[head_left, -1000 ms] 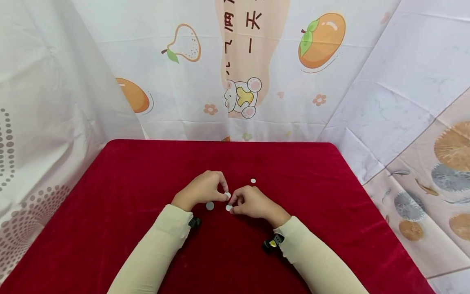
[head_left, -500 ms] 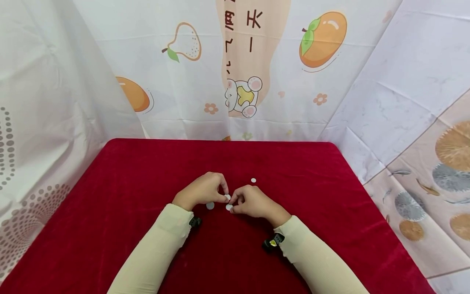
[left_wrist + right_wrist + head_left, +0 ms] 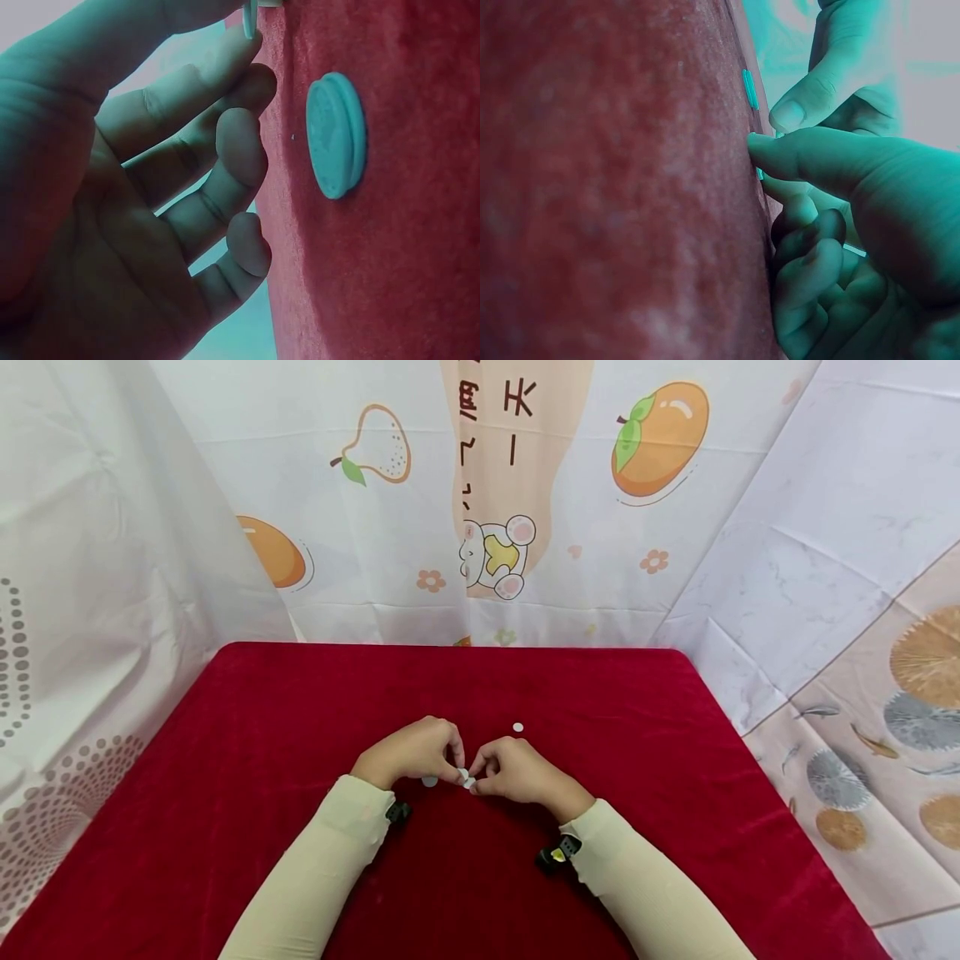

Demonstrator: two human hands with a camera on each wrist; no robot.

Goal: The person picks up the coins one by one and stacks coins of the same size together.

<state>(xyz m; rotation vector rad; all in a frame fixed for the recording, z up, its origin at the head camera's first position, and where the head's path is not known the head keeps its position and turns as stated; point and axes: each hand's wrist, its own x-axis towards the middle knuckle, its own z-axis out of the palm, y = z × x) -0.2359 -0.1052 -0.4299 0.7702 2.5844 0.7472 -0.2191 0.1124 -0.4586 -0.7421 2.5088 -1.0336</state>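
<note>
My left hand (image 3: 418, 752) pinches a small white round disc (image 3: 462, 772), coin-like, by its edge between thumb and forefinger. In the left wrist view only the edge of that disc (image 3: 250, 19) shows. Directly below it, a second white disc (image 3: 468, 783) lies on the red cloth, and my right hand (image 3: 517, 770) grips it between thumb and forefinger. The right thumb (image 3: 780, 156) hides most of this disc in the right wrist view. Beside the left hand, two stacked discs (image 3: 334, 135) lie flat on the cloth, partly covered by the left thumb in the head view.
Another white disc (image 3: 517, 727) lies on the cloth beyond the right hand. Red velvet cloth (image 3: 337, 685) covers the table. Printed white curtains (image 3: 360, 543) hang behind it and at both sides.
My left hand has come down slightly toward me, bringing its disc close over the one in the right hand. The right hand stays almost still.
</note>
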